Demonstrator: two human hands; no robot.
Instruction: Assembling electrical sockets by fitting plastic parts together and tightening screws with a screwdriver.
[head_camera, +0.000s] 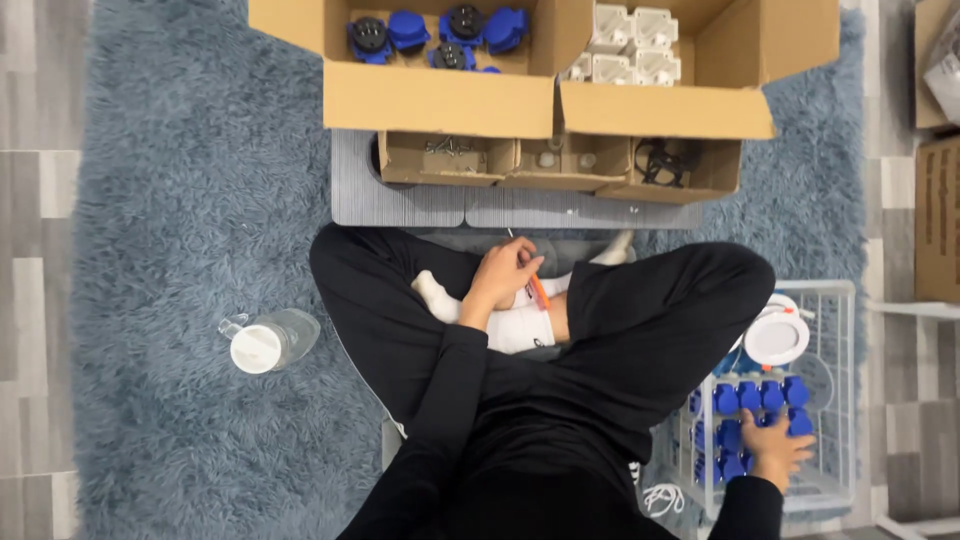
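Cross-legged on the shaggy blue rug (180, 200), we grip an orange screwdriver (537, 288) in our left hand (505, 275) over our lap, while our right hand (775, 450) spreads open on blue parts (745, 400) kept within reach in the white wire basket (850, 400).

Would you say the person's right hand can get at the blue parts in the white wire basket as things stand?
Probably yes. The right hand already rests over the blue parts inside the white wire basket, whose top is open. The round white fixture lies farther back and does not block the hand.
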